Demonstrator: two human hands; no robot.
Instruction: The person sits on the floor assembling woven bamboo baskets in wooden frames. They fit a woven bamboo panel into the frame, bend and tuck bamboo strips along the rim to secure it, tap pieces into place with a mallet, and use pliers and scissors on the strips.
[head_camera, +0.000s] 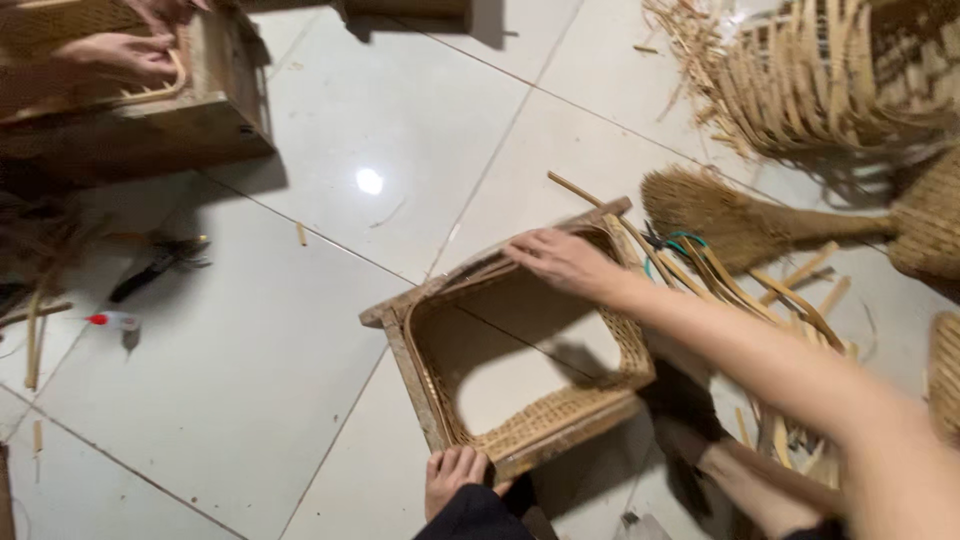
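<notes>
A square wooden frame (500, 345) lined with woven cane lies flat on the floor, a little right of the middle of the room — open through its centre, so the pale tile shows inside it. The left hand (455, 478), in a dark sleeve, grips the near corner of the frame, fingers curled over its lower edge. The right hand (562, 260) reaches across from the right on a bare arm and rests on the far rim; its fingers lie spread and fairly flat on the wood, pressing rather than closed around anything.

Just beyond the right hand a bundle of loose cane strips (740, 290) fans out from the frame's far corner, and something teal, a cord or a tool, lies among them. Beside that lies a straw hand broom (740, 225), its handle pointing right. Further back in the right corner stands a half-woven basket (820, 70) with its uprights sticking out, and splinters are scattered around it.

The floor (250, 350) is glossy white tile with dark grout lines, and a lamp's glare sits as a bright spot near the middle. To the left, well apart from the frame, dark pliers (160, 260) and a small red-tipped tool (112, 321) lie on the tile, with short offcuts of cane nearby. In the top left corner another person's hand (120, 55) rests on a second wooden frame (140, 110) — a co-worker, apart from these two hands.
</notes>
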